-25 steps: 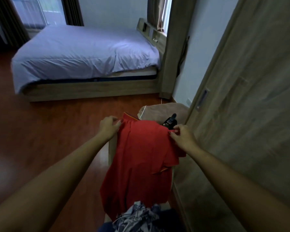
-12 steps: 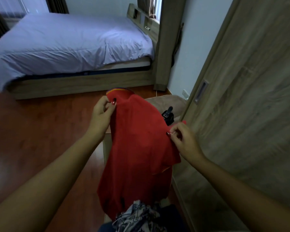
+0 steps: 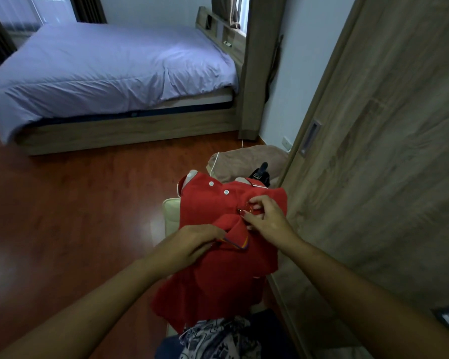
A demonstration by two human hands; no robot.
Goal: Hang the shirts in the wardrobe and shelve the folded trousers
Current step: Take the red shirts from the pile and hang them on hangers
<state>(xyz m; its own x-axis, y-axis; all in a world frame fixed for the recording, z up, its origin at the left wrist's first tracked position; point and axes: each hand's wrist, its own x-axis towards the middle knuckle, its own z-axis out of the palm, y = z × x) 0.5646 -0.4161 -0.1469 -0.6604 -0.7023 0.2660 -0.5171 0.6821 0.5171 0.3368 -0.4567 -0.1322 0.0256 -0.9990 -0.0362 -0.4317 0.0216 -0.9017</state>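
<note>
A red polo shirt (image 3: 213, 275) with white buttons lies in front of me, button placket facing up, its hem hanging toward me. My left hand (image 3: 192, 244) grips a sleeve with a striped cuff near the shirt's middle. My right hand (image 3: 265, 218) pinches the red cloth just below the collar on the right side. The wardrobe's wooden sliding door (image 3: 389, 151) stands closed at the right, with a recessed handle (image 3: 310, 137). A patterned blue-and-white garment (image 3: 218, 338) lies at the bottom edge below the shirt.
A cream cushioned bench (image 3: 170, 216) sits under the shirt. A brown cushion (image 3: 244, 164) and a black strap with buckle (image 3: 261, 173) lie beyond it. A bed with lilac cover (image 3: 114, 71) fills the back left, across red-brown floor (image 3: 75, 208).
The shirt has been turned over so its buttoned front faces up. Both hands came together near its middle; the left now holds a sleeve cuff, the right pinches below the collar.
</note>
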